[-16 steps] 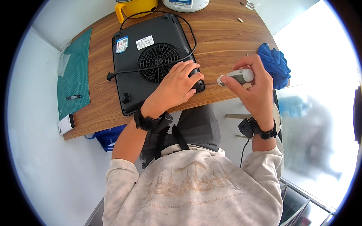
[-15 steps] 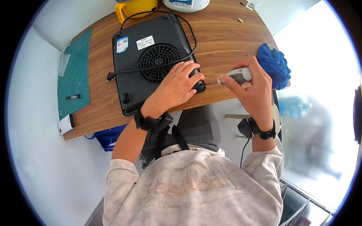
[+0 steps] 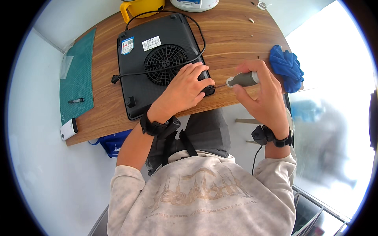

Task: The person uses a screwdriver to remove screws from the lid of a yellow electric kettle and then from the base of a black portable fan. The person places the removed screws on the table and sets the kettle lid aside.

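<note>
A black induction cooker [image 3: 132, 67] lies upside down on the table, its round fan grille [image 3: 165, 63] facing up. My left hand [image 3: 187, 87] rests across its near right corner, fingers somewhat spread and bearing on the casing. In my right hand [image 3: 264, 92] is a screwdriver [image 3: 245, 79] with a grey and white handle, lying nearly level. Its thin shaft points left to the cooker's corner, close to my left fingertips. Whether the tip sits in a screw is too small to tell. The black power cord [image 3: 147, 73] loops over the cooker, its plug [image 3: 115, 79] beyond the left edge.
On the wooden table [image 3: 232, 43] lie a green cutting mat [image 3: 78, 84] with a black pen [image 3: 76, 101], a white power bank [image 3: 69, 129] and a crumpled blue cloth [image 3: 286, 67]. A yellow container [image 3: 145, 7] and a white appliance [image 3: 195, 4] stand at the back.
The screwdriver handle has turned and levelled a little. My right fingers have shifted around it, and my right wrist has moved slightly right. The left hand and cooker stay put.
</note>
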Demonstrator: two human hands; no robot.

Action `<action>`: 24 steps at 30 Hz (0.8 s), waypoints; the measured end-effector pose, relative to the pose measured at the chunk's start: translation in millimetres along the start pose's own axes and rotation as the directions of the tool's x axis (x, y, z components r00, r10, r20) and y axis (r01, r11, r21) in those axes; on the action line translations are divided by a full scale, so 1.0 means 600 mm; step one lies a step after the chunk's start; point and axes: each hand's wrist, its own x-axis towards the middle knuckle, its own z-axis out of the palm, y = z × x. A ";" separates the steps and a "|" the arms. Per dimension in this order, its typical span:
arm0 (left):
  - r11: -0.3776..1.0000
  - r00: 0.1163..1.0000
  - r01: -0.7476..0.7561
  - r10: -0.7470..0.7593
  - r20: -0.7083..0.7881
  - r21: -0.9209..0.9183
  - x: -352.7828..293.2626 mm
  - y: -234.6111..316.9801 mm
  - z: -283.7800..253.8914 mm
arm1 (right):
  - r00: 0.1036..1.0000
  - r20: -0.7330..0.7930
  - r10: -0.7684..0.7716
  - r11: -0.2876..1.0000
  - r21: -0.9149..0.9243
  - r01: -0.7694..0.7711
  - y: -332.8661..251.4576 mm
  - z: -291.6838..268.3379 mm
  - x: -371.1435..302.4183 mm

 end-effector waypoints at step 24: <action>0.995 0.997 0.072 -0.069 0.045 -0.065 0.007 -0.002 -0.014 | 0.840 -0.195 0.506 0.827 0.388 -0.408 0.052 -0.004 -0.086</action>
